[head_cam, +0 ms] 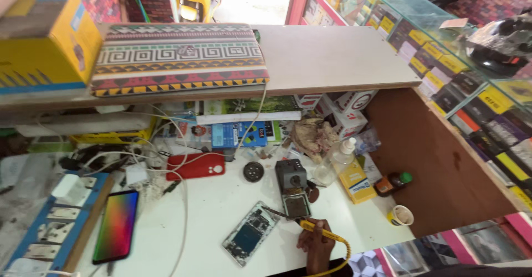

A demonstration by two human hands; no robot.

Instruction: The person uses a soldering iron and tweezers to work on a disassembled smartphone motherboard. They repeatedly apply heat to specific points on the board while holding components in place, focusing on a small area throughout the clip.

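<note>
My right hand (316,247) shows at the bottom edge, fingers closed round a yellow soldering iron (327,236) whose yellow cord curls down to the right. The iron's tip points up-left, toward the lower end of a grey iron stand (295,191). An opened phone (249,239) with its back off and its circuit board showing lies tilted on the white bench (210,210), just left of the hand. My left hand is out of view.
A phone with a rainbow screen (116,225) and a blue power strip (50,227) lie at left. A red phone case (195,166), a clear bottle (339,156), a yellow box (355,183) and a paper cup (401,215) are near. A shelf (332,61) overhangs behind.
</note>
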